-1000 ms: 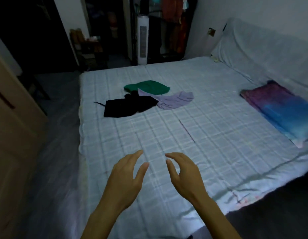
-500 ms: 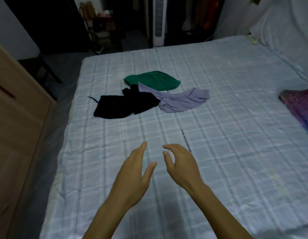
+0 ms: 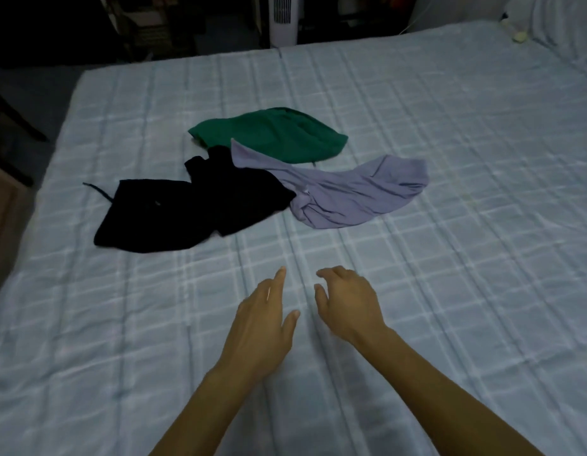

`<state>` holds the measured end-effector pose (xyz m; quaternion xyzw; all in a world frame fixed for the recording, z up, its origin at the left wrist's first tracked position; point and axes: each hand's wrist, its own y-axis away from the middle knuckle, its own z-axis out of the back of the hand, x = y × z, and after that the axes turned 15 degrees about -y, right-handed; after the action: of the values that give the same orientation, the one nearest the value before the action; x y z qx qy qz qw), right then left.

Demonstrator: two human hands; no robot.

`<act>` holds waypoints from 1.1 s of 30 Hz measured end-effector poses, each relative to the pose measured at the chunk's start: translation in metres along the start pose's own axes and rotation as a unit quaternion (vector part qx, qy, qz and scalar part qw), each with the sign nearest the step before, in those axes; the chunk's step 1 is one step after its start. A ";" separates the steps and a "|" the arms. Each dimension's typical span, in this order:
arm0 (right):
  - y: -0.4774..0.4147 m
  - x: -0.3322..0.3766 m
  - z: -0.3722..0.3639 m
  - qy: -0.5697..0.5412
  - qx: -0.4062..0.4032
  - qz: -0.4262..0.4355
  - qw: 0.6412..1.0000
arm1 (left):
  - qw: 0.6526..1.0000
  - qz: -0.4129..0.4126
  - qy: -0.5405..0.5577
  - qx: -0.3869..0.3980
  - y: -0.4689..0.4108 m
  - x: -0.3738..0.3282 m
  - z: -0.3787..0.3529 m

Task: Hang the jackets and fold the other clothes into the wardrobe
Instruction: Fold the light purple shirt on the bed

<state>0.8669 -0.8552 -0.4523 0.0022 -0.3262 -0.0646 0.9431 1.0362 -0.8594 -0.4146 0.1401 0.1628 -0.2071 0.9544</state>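
Note:
Three loose garments lie in a small heap on the checked bed (image 3: 450,258). A black garment (image 3: 186,209) with a cord is at the left. A green one (image 3: 275,133) lies behind it. A lilac one (image 3: 351,192) overlaps both at the right. My left hand (image 3: 265,320) and my right hand (image 3: 348,304) hover side by side over bare sheet, a little nearer to me than the heap. Both hands are empty with fingers apart, the right one's curled. Neither touches any cloth.
A wooden wardrobe edge (image 3: 2,218) shows at the far left beside the bed. A white tower fan (image 3: 283,18) stands beyond the bed's far edge among dark clutter. A covered pillow (image 3: 562,24) lies at the top right corner.
The view has moved forward and tilted down, so the heap looks closer and the coloured cloth at the right has left the frame. Both hands stay empty and have reached slightly toward the heap.

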 end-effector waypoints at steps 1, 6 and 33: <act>-0.017 -0.011 -0.013 0.008 -0.002 0.003 1.000 | 1.000 -0.004 -0.005 0.004 -0.021 0.007 -0.012; -0.090 -0.055 -0.081 0.094 -0.005 0.064 0.993 | 0.999 0.024 0.030 -0.015 -0.107 0.048 -0.060; -0.014 -0.061 -0.121 -0.073 -0.039 0.092 0.992 | 1.000 -0.011 0.011 0.011 -0.048 0.063 -0.101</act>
<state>0.8917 -0.8665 -0.5855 -0.0691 -0.3907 0.0101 0.9179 1.0435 -0.8900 -0.5391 0.1508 0.1724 -0.2174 0.9488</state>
